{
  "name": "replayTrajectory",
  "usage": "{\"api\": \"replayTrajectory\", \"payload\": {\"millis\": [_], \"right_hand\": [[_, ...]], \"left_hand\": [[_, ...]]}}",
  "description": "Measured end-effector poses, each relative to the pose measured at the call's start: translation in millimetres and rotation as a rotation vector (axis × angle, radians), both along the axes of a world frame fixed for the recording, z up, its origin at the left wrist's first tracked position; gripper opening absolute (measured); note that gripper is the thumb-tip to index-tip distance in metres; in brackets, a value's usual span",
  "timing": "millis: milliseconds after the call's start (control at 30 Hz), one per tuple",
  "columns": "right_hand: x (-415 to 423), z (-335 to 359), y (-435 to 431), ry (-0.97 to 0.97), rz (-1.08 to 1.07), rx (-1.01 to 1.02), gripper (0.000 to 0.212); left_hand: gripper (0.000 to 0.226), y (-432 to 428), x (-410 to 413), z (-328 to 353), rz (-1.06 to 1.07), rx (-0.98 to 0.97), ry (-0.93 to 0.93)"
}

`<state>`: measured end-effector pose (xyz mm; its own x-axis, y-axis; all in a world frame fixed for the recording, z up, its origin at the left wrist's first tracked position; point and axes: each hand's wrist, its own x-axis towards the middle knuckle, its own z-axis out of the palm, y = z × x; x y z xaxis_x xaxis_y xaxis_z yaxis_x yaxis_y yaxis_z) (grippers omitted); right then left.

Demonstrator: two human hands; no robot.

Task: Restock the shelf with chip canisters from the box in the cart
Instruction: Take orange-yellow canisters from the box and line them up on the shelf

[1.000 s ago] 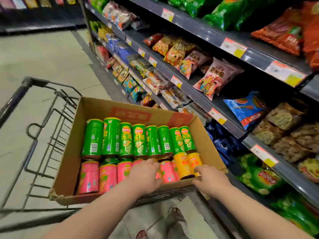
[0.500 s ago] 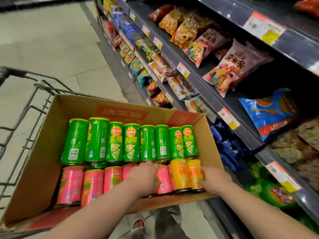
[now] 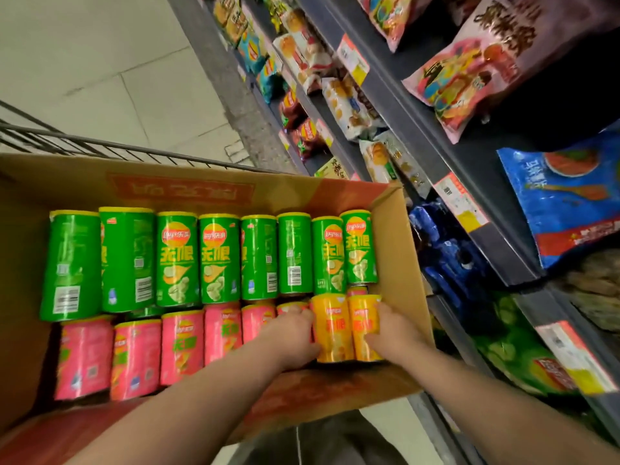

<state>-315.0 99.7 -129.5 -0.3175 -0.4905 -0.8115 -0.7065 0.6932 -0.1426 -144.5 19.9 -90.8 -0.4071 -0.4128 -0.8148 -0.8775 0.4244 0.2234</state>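
Two hands down in the box (image 3: 401, 236). Left hand (image 3: 292, 333) curled round the left side of the yellow cans (image 3: 335, 327), fingers up top and thumb down low. Right hand (image 3: 392, 333) curled round the right side of the same pair. Just two yellow cans, side by side, lying flat, held tight between both hands. Right there in the near right corner of the box.

Box sitting in the cart (image 3: 100, 147), with the wire rim showing behind the far wall. Eight green cans (image 3: 218, 260) lying flat in a row along the far side. Pink cans (image 3: 134, 357) in the near row, left of the yellow ones, one partly hidden under the left hand. A few more cans peeking out from below.

Shelf (image 3: 476, 182) just to the right of the box, full of snack bags (image 3: 486, 62). Price tags (image 3: 461, 203) stuck along its front edge. Pale floor (image 3: 100, 62) past the cart.
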Motion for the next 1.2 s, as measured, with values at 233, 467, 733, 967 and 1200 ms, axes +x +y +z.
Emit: {"api": "replayTrajectory", "payload": {"millis": [233, 467, 733, 967, 1200], "right_hand": [[3, -15, 3, -0.088, -0.068, -0.031, 0.073], [4, -27, 0, -0.222, -0.26, -0.031, 0.086], [6, -24, 0, -0.28, -0.355, -0.047, 0.075], [11, 1, 5, -0.319, -0.471, -0.099, 0.069], [35, 42, 2, -0.281, -0.508, -0.241, 0.076]], "left_hand": [[0.063, 1, -8, -28, 0.505, 0.176, 0.027], [0.062, 2, -11, -43, 0.758, 0.26, 0.056], [0.061, 6, -8, -51, 0.838, 0.295, 0.075], [0.095, 6, 14, -38, 0.909, 0.296, 0.096], [0.069, 5, 32, 3, 0.857, 0.195, 0.226]]}}
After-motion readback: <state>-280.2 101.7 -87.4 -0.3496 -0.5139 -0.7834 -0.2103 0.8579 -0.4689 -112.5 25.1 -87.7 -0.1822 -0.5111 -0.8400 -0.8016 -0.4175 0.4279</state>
